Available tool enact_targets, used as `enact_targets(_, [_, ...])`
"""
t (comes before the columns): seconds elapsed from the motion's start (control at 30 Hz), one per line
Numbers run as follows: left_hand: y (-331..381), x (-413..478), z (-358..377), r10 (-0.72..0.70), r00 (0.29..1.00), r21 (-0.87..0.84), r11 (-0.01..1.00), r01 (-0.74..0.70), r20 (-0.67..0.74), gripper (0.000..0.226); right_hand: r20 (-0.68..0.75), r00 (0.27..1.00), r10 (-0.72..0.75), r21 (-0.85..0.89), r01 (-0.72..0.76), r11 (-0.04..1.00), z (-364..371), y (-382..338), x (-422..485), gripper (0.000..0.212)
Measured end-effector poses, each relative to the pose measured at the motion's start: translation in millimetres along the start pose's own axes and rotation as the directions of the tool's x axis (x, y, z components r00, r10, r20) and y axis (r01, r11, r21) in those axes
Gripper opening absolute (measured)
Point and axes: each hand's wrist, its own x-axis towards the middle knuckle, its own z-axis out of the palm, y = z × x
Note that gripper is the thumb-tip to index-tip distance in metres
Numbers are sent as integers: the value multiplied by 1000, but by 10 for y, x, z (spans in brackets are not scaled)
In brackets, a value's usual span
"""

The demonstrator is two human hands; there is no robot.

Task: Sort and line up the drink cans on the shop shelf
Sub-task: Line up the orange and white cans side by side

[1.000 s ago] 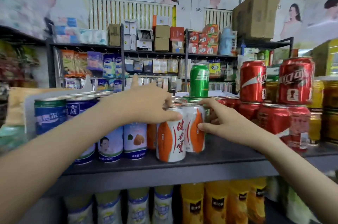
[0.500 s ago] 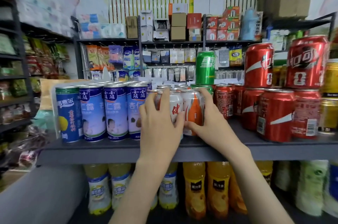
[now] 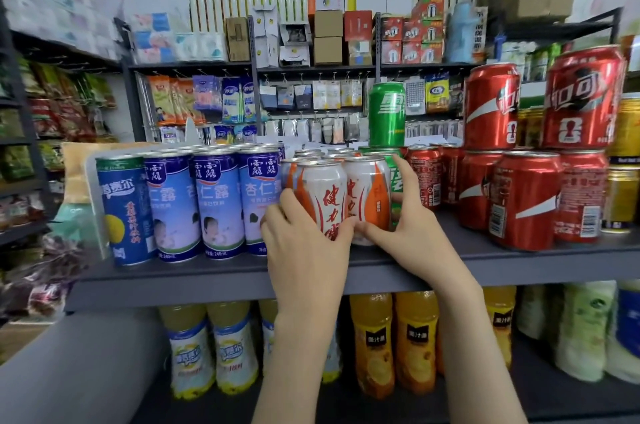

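The left hand [image 3: 304, 247] is closing its grip round the left orange-and-white can [image 3: 322, 195], and the right hand [image 3: 415, 233] is grasping the right orange-and-white can [image 3: 369, 191] touching it. Both cans are standing upright near the front edge of the shelf [image 3: 207, 273], between blue cans [image 3: 194, 205] on the left and red cans [image 3: 519, 201] on the right.

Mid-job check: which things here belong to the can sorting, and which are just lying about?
Job: left hand gripping left orange-white can; right hand gripping right orange-white can; blue cans; red cola cans; green can; shelf.
Lying about: juice bottles below; boxes and hanging packets behind.
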Motion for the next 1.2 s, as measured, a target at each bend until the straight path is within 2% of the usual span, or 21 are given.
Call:
enact_targets(0.1, [-55, 23, -33, -19, 999, -11, 1000, 20, 35, 84, 38, 999, 13, 23, -14, 1000, -58, -2, -12, 98])
enact_targets(0.27, [-154, 99, -132, 66, 983, -231, 973, -25, 170, 87, 125, 992, -4, -3, 4, 1000, -148, -55, 15, 96])
enact_targets(0.43, [-154, 120, -151, 95, 962, -252, 967, -29, 255, 88, 67, 997, -41, -25, 43, 999, -91, -89, 148, 99])
enact_targets(0.63, [-170, 111, -111, 100, 971, -91, 993, -82, 215, 84, 101, 993, -62, -12, 64, 998, -177, -43, 109, 93])
enact_targets(0.8, [-126, 90, -68, 200, 962, 16, 978, -207, 184, 82, 144, 986, -80, 36, 76, 996, -228, -41, 70, 84])
enact_targets(0.9, [-77, 99, -84, 205, 959, 96, 969, -226, 194, 82, 141, 987, -79, 49, 72, 996, -253, -49, 61, 81])
enact_targets(0.97, [-43, 112, -123, 228, 953, 160, 952, -261, 200, 83, 156, 985, -70, 9, 70, 998, -265, -58, 68, 81])
enact_targets(1.07, [-29, 216, -280, 349, 917, 248, 887, -390, 194, 76, 253, 967, -19, -112, 49, 992, -345, -129, 98, 86])
enact_targets(1.13, [-1, 435, -473, 434, 867, 244, 838, -488, 243, 65, 322, 947, 7, -274, 86, 958, -485, -248, 146, 85])
enact_targets(1.2, [91, 777, -696, 502, 801, 226, 781, -582, 327, 55, 329, 944, -26, -429, 174, 886, -675, -419, 261, 83])
